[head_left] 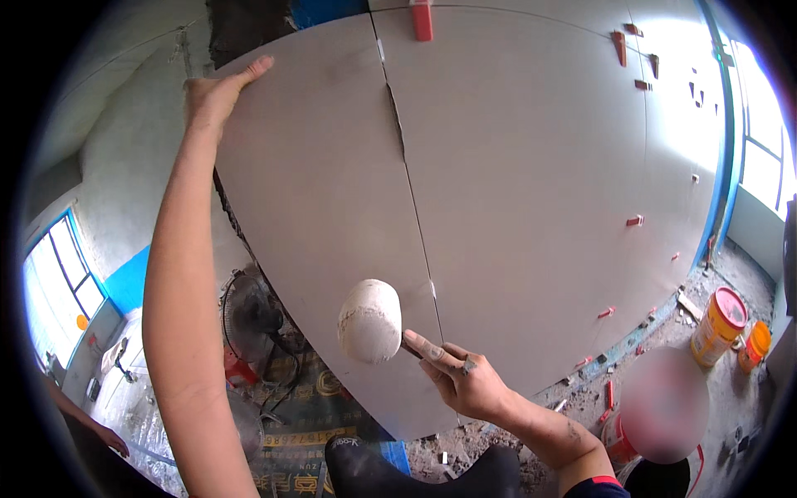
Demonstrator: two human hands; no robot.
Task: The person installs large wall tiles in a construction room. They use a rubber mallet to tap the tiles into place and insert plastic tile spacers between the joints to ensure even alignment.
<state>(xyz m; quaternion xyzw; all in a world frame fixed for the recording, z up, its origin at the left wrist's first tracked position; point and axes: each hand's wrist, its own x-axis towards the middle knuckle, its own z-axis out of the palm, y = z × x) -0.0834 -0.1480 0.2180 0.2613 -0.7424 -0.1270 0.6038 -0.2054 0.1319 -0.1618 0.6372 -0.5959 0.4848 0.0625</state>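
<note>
My left hand [217, 98] grips the upper left edge of a large grey wall tile [307, 174]. Its thumb lies toward the tile's face, while the fingers are hidden behind the edge. In my right hand [471, 383] is the short handle of a white rubber mallet [369, 324], its rounded head in front of the tile's lower part. Whether the head touches the tile I cannot tell. A narrow dark joint runs between this tile and a second grey tile [531, 183] on the right. A red wedge [422, 21] sits at the top.
Red levelling wedges [635, 221] dot the joints at right. A yellow bucket [716, 328] and an orange tub [755, 347] stand on the rubble-strewn floor. At left are a black fan [249, 307] and another person's hand [112, 440]. Windows flank both sides.
</note>
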